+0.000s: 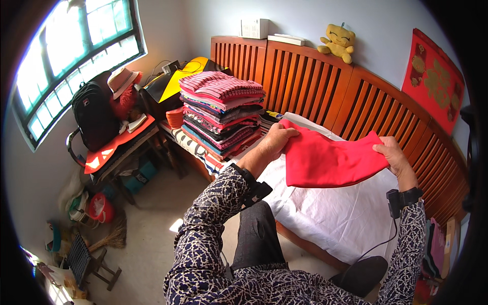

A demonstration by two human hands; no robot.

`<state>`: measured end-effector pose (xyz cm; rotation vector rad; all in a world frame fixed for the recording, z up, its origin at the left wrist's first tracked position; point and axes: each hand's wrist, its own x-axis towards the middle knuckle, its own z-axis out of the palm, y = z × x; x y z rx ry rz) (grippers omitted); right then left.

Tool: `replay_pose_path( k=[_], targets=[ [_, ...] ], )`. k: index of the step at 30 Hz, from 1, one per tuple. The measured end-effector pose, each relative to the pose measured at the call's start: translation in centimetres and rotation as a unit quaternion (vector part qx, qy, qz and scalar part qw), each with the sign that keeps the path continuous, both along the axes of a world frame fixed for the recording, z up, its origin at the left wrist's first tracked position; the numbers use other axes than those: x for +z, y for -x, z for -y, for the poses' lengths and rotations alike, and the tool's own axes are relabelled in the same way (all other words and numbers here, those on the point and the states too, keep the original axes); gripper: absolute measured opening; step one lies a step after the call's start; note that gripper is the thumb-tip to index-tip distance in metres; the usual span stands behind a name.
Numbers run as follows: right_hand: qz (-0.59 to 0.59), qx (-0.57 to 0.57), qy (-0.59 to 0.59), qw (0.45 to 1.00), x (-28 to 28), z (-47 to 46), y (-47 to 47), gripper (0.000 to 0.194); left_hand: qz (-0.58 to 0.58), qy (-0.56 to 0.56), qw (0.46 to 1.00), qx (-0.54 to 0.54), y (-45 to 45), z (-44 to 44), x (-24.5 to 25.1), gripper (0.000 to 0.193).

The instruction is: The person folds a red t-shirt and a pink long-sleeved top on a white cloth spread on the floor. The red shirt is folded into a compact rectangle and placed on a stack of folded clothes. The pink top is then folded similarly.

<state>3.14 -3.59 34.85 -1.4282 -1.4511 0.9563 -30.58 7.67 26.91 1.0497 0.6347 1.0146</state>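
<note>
A folded red cloth garment point(331, 158) hangs stretched between my two hands above the bed. My left hand point(278, 139) grips its upper left corner, thumb on top. At the opposite corner, my right hand point(390, 154) pinches the fabric. Beneath it lies a white bed sheet point(324, 213), partly hidden by the garment. A tall stack of folded clothes point(223, 114), striped pink on top, stands on the bed to the left of my left hand.
A slatted wooden headboard point(305, 80) runs behind the bed and bears a yellow plush toy point(339, 42) and a white box point(254, 28). To the left, a black backpack point(95, 114) sits on a chair. A small folding stool point(82, 259) and a straw broom point(114, 234) are on the floor.
</note>
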Motion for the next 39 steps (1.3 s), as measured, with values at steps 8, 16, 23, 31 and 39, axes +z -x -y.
replay_pose_path(
  k=[8, 16, 23, 31, 39],
  targets=[
    [0.043, 0.014, 0.030, 0.999, 2.3, -0.7, 1.2, 0.017, -0.078, 0.006, 0.997, -0.014, 0.8, -1.2, -1.1, 0.021],
    [0.172, -0.009, 0.096, 0.980, -0.8, -9.2, 2.1, 0.011, -0.108, 0.002, 0.994, 0.030, 0.0, -7.7, -0.7, 0.020],
    [-0.068, 0.097, -0.199, 0.973, 6.1, -19.5, 6.5, 0.023, -0.081, -0.192, 0.954, 0.217, 7.0, -17.0, 13.4, 0.024],
    [-0.007, 0.119, -0.262, 0.958, 12.8, -29.2, 13.6, 0.020, -0.066, -0.209, 0.938, 0.269, 17.6, -18.8, 19.8, 0.017],
    [0.030, 0.088, -0.211, 0.973, 12.1, -29.5, 14.8, 0.016, -0.063, -0.137, 0.962, 0.226, 18.2, -19.2, 16.9, 0.015]
  ],
)
